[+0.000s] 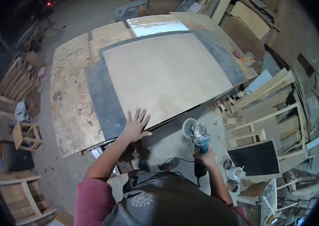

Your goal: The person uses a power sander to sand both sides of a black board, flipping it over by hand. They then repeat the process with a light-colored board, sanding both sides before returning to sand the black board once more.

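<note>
My left hand [137,126] has its fingers spread over the near left corner of a large pale board [167,71]. My right hand [206,158] is wrapped round an angle grinder [202,140] with a teal and black body. A round, pale disc [188,128] is fitted to the head of the tool. The grinder is off the board's near edge, over the floor, to the right of my body. Its dark cord loops behind it past my feet.
Under the board lies a grey sheet [103,98] on a stained wooden worktable [69,101]. A small container [248,60] stands at the table's right corner. Wooden frames [264,124], a dark panel [255,159] and a white jug [236,172] crowd the right side. A small stool [27,135] stands left.
</note>
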{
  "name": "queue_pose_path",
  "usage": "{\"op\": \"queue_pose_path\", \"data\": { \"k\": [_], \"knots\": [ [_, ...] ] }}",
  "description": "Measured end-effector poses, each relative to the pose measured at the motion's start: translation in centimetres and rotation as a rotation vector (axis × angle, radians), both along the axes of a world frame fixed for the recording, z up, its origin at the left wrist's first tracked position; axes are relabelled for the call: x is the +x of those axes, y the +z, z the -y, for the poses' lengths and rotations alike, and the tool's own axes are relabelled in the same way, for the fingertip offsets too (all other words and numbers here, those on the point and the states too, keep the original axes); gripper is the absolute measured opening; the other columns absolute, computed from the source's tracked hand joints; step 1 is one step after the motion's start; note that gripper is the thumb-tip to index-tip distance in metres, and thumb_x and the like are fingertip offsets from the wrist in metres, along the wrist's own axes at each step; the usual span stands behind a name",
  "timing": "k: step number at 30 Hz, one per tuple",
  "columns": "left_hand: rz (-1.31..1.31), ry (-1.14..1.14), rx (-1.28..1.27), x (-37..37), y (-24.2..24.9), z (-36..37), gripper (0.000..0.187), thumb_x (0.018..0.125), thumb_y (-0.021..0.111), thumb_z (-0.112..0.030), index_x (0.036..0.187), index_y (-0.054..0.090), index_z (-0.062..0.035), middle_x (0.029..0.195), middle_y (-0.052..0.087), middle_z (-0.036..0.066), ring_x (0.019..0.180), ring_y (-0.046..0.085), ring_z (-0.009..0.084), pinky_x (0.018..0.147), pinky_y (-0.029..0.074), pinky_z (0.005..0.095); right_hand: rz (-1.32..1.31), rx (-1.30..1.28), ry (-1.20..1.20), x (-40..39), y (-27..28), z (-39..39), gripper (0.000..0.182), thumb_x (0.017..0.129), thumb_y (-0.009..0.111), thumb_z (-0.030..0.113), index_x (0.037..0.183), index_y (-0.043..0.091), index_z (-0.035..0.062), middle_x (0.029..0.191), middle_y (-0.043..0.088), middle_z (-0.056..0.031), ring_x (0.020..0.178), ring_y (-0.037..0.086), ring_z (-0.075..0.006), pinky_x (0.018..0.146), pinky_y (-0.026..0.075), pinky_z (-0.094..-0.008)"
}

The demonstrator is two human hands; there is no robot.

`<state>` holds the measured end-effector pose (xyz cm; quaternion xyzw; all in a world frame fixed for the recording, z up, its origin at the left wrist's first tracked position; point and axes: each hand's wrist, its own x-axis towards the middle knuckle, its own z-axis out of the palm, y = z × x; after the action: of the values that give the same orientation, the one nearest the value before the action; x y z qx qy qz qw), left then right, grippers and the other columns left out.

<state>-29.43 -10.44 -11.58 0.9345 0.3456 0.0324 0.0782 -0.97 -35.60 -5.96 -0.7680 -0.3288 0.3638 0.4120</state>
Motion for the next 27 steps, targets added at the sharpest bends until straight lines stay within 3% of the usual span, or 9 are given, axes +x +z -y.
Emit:
{"op": "queue_pose_path", "data": {
  "k": [2, 4, 7, 12, 16, 20, 21, 27],
  "knots": [
    [-0.027, 0.021, -0.124, -1.0, 0.6, -2.7, 0.089, 0.084, 0.057, -0.061, 0.15, 0.029, -0.0084, 0.159, 0.018, 0.015, 0.147, 0.01, 0.04, 0.11, 0.007, 0.0717, 0.108, -0.062, 0.066, 0.2, -1.9, -0.4, 0.052, 0.058, 0.081, 0.007, 0.105, 0.061, 0.0045, 0.093, 0.067, -0.0074, 0.085, 0.064, -0.0206, 0.08, 0.05, -0.035],
    [-0.026, 0.222, -0.2, -2.5, 0.8, -6.4, 0.09, 0.085, 0.057, -0.061, 0.15, 0.027, -0.0063, 0.16, 0.016, 0.013, 0.147, 0.011, 0.0373, 0.111, 0.01, 0.0705, 0.082, -0.05, 0.133, -1.6, -0.3, -1.9, 0.051, 0.058, 0.082, 0.008, 0.105, 0.062, 0.0041, 0.093, 0.067, -0.0083, 0.085, 0.064, -0.021, 0.08, 0.05, -0.0347],
    [-0.167, 0.301, -0.203, -4.7, 1.7, -10.1, 0.101, 0.08, 0.06, -0.066, 0.152, 0.022, -0.0062, 0.161, 0.012, 0.011, 0.148, 0.009, 0.0362, 0.11, 0.012, 0.0709, 0.113, -0.066, 0.236, -4.0, 0.5, -3.9, 0.051, 0.061, 0.081, 0.011, 0.107, 0.062, 0.0027, 0.094, 0.067, -0.0099, 0.088, 0.064, -0.0227, 0.081, 0.05, -0.0349],
    [-0.275, 0.377, -0.277, -4.8, 2.7, -11.6, 0.124, 0.067, 0.068, -0.073, 0.155, 0.01, -0.008, 0.163, 0.002, 0.006, 0.149, 0.004, 0.0332, 0.11, 0.013, 0.0716, 0.151, -0.098, 0.459, -8.3, -0.7, -7.0, 0.05, 0.064, 0.08, 0.013, 0.109, 0.061, 0.0021, 0.096, 0.068, -0.0119, 0.089, 0.065, -0.0239, 0.083, 0.05, -0.036],
    [-0.307, 0.425, -0.324, -4.6, 3.4, -11.8, 0.126, 0.066, 0.069, -0.073, 0.155, 0.005, -0.0105, 0.163, -0.002, 0.004, 0.149, 0.001, 0.0334, 0.109, 0.012, 0.074, 0.157, -0.191, 0.648, -12.0, 0.8, -9.4, 0.052, 0.064, 0.077, 0.012, 0.112, 0.06, 0.0018, 0.095, 0.068, -0.0151, 0.091, 0.067, -0.0252, 0.082, 0.051, -0.0374],
    [-0.348, 0.426, -0.361, -4.4, 3.7, -12.0, 0.128, 0.066, 0.069, -0.073, 0.155, 0.002, -0.0119, 0.163, -0.004, 0.004, 0.149, -0.002, 0.0333, 0.108, 0.011, 0.0755, 0.25, -0.213, 0.617, -13.6, 1.1, -9.9, 0.054, 0.063, 0.075, 0.011, 0.114, 0.06, 0.0019, 0.098, 0.068, -0.0186, 0.095, 0.067, -0.0315, 0.082, 0.052, -0.0391],
    [-0.345, 0.429, -0.37, -4.5, 3.6, -12.0, 0.128, 0.065, 0.069, -0.073, 0.155, 0.002, -0.0121, 0.163, -0.005, 0.004, 0.149, -0.003, 0.0333, 0.108, 0.01, 0.0757, 0.1, -0.204, 0.57, -13.1, 0.5, -9.7, 0.058, 0.062, 0.077, 0.012, 0.117, 0.06, 0.0041, 0.102, 0.068, -0.0196, 0.098, 0.066, -0.0347, 0.083, 0.052, -0.04],
    [-0.343, 0.43, -0.389, -4.5, 3.4, -12.3, 0.128, 0.066, 0.069, -0.073, 0.155, 0.001, -0.0124, 0.163, -0.006, 0.004, 0.149, -0.005, 0.033, 0.108, 0.008, 0.0757, 0.259, -0.218, 0.431, -11.1, -0.9, -10.3, 0.066, 0.061, 0.081, 0.015, 0.121, 0.056, 0.005, 0.103, 0.068, -0.019, 0.101, 0.066, -0.0346, 0.086, 0.051, -0.0409]
  ]
}}
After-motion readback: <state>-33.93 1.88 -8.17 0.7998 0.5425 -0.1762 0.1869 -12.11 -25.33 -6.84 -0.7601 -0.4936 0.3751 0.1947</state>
